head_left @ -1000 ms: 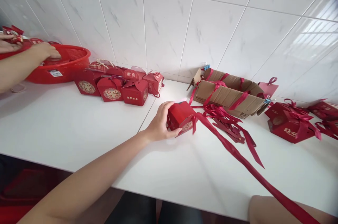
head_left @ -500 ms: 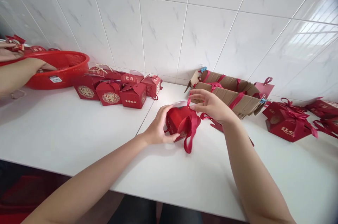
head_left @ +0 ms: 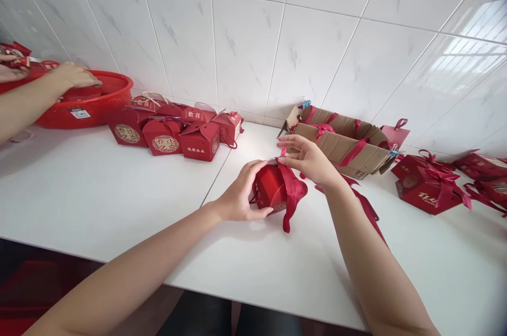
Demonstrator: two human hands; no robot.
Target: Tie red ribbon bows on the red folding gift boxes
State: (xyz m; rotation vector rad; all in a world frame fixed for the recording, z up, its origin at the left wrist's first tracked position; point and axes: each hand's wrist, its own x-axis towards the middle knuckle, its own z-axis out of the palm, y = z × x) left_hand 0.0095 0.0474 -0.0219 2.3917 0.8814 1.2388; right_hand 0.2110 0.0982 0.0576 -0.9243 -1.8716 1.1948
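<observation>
A small red gift box point(head_left: 270, 186) stands slightly tilted on the white table point(head_left: 222, 267) in front of me. My left hand point(head_left: 244, 196) is closed around its left side, thumb at the front and fingers behind. A dark red satin ribbon point(head_left: 292, 193) lies over the box's right side, one end hanging down towards the table. Above the box, my right hand point(head_left: 298, 159) pinches the upper part of this ribbon between thumb and fingers. The box's far side is hidden behind my left hand and the ribbon.
Several closed red boxes point(head_left: 163, 138) stand by the wall at left. Beyond them, a co-worker's hand point(head_left: 77, 76) is over a red plastic basket point(head_left: 119, 97). A cardboard box point(head_left: 340, 143) hung with ribbons is behind my right hand. Ribbon-tied boxes point(head_left: 430, 188) stand at right.
My right hand has drawn the ribbon slightly left over the box, and the box has turned a little in my left hand. The co-worker's hand has risen out of the basket.
</observation>
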